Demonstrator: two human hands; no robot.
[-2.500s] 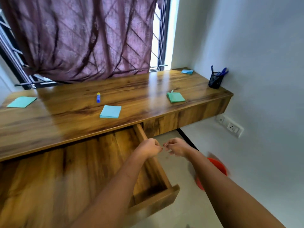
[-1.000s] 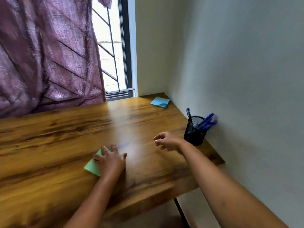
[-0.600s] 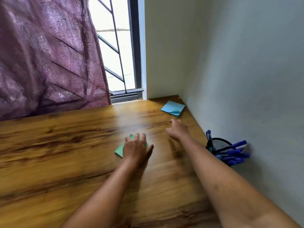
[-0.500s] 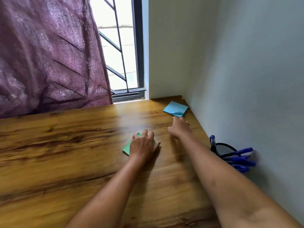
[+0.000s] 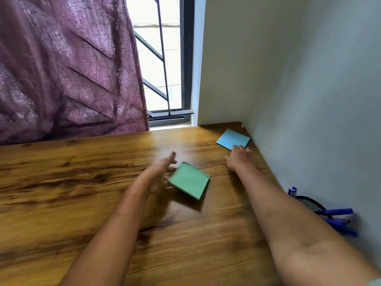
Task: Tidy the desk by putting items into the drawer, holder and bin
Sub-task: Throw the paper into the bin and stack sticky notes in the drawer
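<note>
While the fingers [image 5: 164,176] of the left hand [image 5: 159,171] are closed on the left edge of the green note pad [image 5: 188,180], the thumb is seen stretched out above it, though the grip is blurred. The green note pad is held tilted and raised off the wooden surface [image 5: 82,182], and its shadow is cast on the wood just below it. Further right, the fingers [image 5: 235,147] of the right hand [image 5: 239,157] are stretched forward and laid on the near edge of the blue note pad [image 5: 233,139], touching it without closing round it. A ring [image 5: 249,151] is worn on one of them. The blue note pad lies flat in the far right corner of the surface, just beside the wall [image 5: 309,79]. Near the right forearm, a black mesh holder [image 5: 309,204] is seen against the wall, with blue pens [image 5: 338,220] sticking out of it. Behind the surface, a purple curtain [image 5: 61,69] is hung over most of the window [image 5: 162,58], and a strip of barred glass is left uncovered.
</note>
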